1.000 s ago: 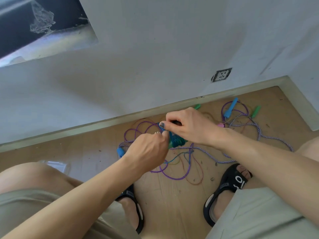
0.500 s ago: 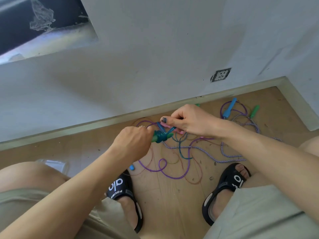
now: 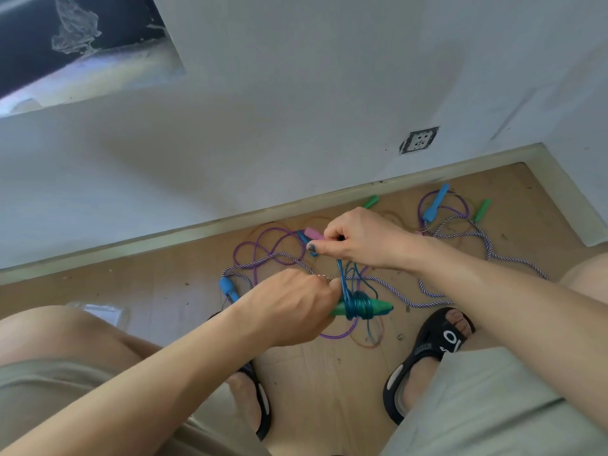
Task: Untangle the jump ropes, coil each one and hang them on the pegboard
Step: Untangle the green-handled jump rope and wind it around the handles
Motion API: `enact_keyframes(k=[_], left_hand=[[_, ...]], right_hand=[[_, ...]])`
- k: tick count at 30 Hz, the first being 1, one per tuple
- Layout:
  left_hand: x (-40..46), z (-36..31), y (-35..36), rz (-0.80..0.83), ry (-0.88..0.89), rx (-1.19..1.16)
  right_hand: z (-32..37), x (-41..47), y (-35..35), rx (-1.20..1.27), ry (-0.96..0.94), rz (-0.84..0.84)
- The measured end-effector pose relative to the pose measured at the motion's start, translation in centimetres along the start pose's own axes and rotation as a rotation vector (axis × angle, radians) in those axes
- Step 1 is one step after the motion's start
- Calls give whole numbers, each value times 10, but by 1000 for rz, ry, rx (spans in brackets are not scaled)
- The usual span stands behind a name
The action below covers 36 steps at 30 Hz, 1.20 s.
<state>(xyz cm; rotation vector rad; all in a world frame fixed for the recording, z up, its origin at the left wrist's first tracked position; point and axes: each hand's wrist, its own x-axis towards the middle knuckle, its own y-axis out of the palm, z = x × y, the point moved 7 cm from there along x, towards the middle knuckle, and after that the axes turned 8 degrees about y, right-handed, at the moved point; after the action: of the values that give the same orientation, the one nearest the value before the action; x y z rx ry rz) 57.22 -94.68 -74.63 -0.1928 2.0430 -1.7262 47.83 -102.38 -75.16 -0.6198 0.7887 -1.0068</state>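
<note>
Wooden floor point(image 3: 329, 390) is lying below a white wall point(image 3: 296, 110), tangled jump ropes point(image 3: 460, 251) sprawling far right. Left hand point(image 3: 289, 311) is gripping a green handle point(image 3: 378, 307), long axis left-right, tip pointing right, teal cord point(image 3: 358, 307) coiled around it. Right hand point(image 3: 362, 238) is pinching the cord rising above.
</note>
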Motion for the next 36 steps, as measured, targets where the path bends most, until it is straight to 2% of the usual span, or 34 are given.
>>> enact_keyframes(k=[5,8,10,12,15,17,20,22,24,27,30,33,36], left_hand=[[-14,27,-26,-336,-52,-249],[-19,46,-35,-472,-273,-506],[-20,65,-25,-454,-508,-665],[-20,81,-11,-400,-642,-692],[-27,111,3,-363,-770,-619],[-34,126,10,-299,-825,-491],[-29,120,20,-160,-750,-289],[-20,103,27,-69,-656,-168],[-12,90,33,-18,-570,-88],[-4,73,28,18,-431,-16],[2,47,17,29,-262,-71],[-1,26,-2,-24,-136,-93],[-8,15,-11,-62,-41,-156]], right_hand=[[-19,4,18,284,149,67],[-16,6,24,311,107,-89],[-15,3,33,344,209,-27],[-15,1,39,291,254,2],[-2,-12,34,265,230,13],[13,-22,33,225,139,21],[28,-28,18,60,0,-114],[27,-24,-2,-89,-14,-259],[25,-20,-15,-99,-36,-318],[25,-15,-16,-37,-125,-321],[19,-11,-18,-125,-144,-344],[10,-5,-13,-178,-109,-246],[4,-2,-3,-68,-88,-146]])
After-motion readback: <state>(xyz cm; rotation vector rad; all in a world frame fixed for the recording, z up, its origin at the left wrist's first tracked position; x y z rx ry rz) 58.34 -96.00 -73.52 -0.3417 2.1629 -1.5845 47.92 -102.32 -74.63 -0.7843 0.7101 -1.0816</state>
